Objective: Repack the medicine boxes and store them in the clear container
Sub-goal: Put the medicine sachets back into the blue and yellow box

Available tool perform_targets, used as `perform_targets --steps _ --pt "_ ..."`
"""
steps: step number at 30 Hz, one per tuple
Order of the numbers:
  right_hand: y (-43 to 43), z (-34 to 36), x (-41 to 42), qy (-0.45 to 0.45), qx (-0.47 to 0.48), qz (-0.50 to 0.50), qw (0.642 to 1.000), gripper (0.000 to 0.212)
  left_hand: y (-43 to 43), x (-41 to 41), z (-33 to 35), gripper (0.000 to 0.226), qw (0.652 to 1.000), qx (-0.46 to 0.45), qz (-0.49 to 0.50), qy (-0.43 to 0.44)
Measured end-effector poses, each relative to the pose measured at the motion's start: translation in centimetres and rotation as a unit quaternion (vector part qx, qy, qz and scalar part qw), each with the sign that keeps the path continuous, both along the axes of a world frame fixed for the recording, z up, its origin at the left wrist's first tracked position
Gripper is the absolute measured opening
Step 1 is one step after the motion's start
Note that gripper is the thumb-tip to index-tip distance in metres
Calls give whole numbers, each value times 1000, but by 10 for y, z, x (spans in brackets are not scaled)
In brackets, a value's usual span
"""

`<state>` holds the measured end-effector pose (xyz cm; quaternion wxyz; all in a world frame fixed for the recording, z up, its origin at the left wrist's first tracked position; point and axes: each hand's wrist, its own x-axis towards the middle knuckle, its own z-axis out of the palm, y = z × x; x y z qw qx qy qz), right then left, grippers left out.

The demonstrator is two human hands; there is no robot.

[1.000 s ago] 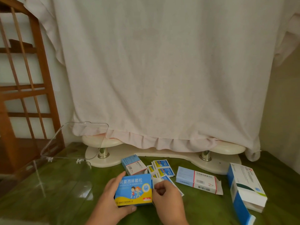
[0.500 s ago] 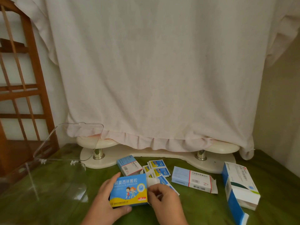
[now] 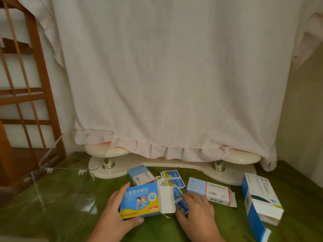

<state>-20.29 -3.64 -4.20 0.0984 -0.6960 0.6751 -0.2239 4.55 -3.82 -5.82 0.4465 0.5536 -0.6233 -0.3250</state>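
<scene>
With the left hand (image 3: 113,213) clamped round the amoxicillin granules box (image 3: 139,200) and the right hand (image 3: 196,211) pinching a sachet (image 3: 181,206), the open flap (image 3: 166,199) could crumple if the sachet snags it.

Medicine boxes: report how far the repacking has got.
Done: nothing yet; no box shows inside the clear container. In hand: the left hand grips the blue-and-yellow box, end flap open, while the right hand lies on loose sachets beside it. Left: fill and close that box, shut the open-flapped long box and tall box, store them with the small blue box.
</scene>
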Motion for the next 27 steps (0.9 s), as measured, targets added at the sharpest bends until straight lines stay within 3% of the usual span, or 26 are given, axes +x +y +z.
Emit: perform_targets --steps 6,13,16,22,27 --pt "0 5 3 29 28 -11 999 75 2 -1 3 109 1000 1 4 -1" --pt "1 9 -3 -17 42 -27 999 64 5 -2 4 107 1000 -5 4 7" --pt "2 13 -7 -65 50 -35 996 56 5 -1 3 108 1000 -4 6 6" --pt "6 12 -9 -177 35 -61 982 62 5 -2 3 108 1000 -6 5 0" --pt "7 11 -11 -338 27 -83 937 62 5 0 1 107 1000 -8 0 -1"
